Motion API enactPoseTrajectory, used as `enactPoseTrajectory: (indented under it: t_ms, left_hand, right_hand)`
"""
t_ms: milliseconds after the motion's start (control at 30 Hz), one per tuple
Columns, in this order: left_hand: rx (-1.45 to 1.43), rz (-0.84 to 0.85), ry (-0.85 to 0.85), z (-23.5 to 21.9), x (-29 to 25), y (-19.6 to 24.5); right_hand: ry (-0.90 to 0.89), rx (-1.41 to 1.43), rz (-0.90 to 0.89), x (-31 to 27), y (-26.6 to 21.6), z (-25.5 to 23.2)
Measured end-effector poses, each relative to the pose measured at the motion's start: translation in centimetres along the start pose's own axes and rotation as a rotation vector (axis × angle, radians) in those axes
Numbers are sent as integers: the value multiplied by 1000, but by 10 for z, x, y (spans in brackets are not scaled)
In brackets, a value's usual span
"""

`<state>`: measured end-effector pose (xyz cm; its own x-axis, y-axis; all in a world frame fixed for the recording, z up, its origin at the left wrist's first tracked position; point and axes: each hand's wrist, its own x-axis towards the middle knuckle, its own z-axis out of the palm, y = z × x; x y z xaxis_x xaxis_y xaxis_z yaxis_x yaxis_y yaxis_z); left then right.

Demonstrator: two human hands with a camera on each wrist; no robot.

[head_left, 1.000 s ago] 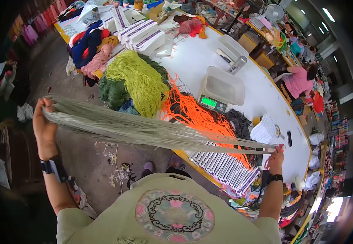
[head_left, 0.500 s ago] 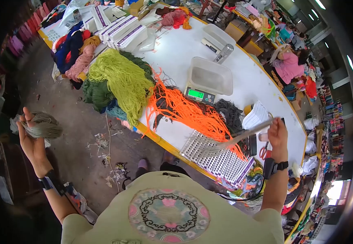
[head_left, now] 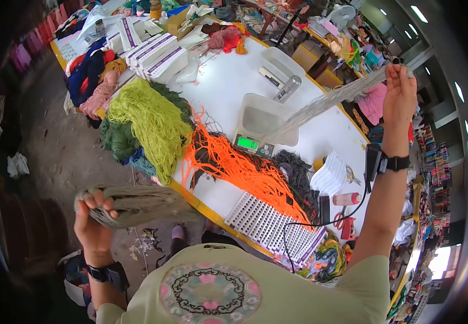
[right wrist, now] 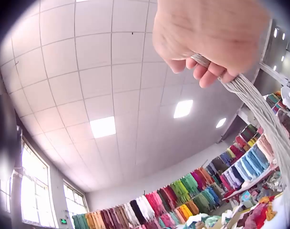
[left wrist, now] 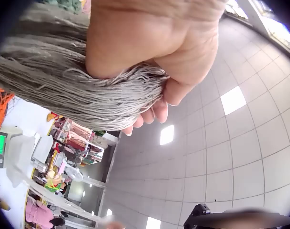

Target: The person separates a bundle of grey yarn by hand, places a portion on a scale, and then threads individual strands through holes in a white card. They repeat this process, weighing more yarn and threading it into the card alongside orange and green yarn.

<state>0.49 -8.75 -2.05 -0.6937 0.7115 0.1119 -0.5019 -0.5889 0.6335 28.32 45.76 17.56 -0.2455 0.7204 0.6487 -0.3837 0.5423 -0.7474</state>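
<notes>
A hank of grey-green yarn [head_left: 145,205] hangs in loops from my left hand [head_left: 94,229], whose fingers curl round its end. In the left wrist view, the yarn's looped strands [left wrist: 102,100] pass between thumb and fingers. High at the far right, my right hand [head_left: 399,102] grips a narrower bundle of grey yarn [head_left: 336,102] that slants down over the table. Seen from the right wrist, the gathered strands [right wrist: 261,112] come out of the curled fingers. The middle stretch between the two hands is blurred.
On the white table [head_left: 212,81] lie orange cords [head_left: 244,167], lime-green yarn [head_left: 147,121] and white box strips [head_left: 271,224]. A scale [head_left: 253,144] carries a clear plastic tub [head_left: 269,113]. A pink-topped thread cone [head_left: 346,198] and red-handled scissors [head_left: 339,218] lie at the right.
The grey yarn was stretched taut between both hands, then slackened. My right hand has swung up and away over the table; my left has come lower and nearer my body.
</notes>
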Motion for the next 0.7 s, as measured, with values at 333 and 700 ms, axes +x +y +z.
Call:
enactPoseTrajectory:
  t_ms: [333, 700]
  left_hand:
    - [248, -227, 120, 46, -8, -74]
    - [321, -240, 293, 54, -11, -97]
  right_hand:
    - [-552, -1052, 264, -136, 261, -19]
    - [-692, -1240, 207, -320, 254, -27]
